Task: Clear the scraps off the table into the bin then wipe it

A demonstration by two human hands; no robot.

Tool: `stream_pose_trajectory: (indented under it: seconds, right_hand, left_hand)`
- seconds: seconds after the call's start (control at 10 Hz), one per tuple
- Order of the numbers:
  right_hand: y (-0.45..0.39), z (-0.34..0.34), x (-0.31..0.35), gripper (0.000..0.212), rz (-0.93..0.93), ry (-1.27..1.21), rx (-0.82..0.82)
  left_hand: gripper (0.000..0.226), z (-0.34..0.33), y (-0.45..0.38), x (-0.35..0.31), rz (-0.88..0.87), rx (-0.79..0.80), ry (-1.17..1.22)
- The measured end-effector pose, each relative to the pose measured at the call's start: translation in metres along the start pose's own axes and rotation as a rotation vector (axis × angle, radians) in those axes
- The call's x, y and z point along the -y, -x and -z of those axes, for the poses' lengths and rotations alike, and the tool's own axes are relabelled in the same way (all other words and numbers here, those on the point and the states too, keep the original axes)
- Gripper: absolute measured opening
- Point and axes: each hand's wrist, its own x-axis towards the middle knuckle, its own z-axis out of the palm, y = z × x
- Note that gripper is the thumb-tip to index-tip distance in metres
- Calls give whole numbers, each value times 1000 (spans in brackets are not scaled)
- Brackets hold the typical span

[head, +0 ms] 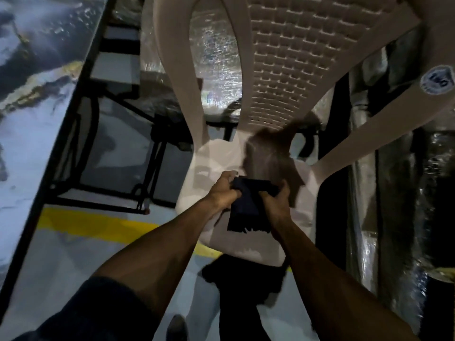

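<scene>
Standing out as the biggest thing in view, the marbled table point(29, 134) runs down the left edge, and everything else is placed against it. To its right, across a strip of floor with a yellow line point(98, 226), sits a pale plastic chair point(290, 77). Over the chair's seat, well clear of the table, a dark cloth point(248, 210) hangs between both hands. The left hand point(222, 190) is clenched on its upper left corner, and the right hand point(277, 201) grips the upper right edge. The cloth looks light, limp and not at all fragile; its frayed lower hem dangles free. Bunching it into one palm would likely suit wiping best. No bin or scraps are visible.
</scene>
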Motion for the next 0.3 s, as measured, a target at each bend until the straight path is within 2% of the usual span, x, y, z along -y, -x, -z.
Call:
stream_pose_trajectory:
  seconds: [0.1, 0.3]
  right_hand:
    - [-25, -4, 2, 81, -11, 47, -60]
    - [-48, -7, 1, 69, -75, 270, -115]
  left_hand:
    - [54, -5, -17, -2, -32, -55, -6]
    - [44, -7, -32, -3, -65, -173, 4]
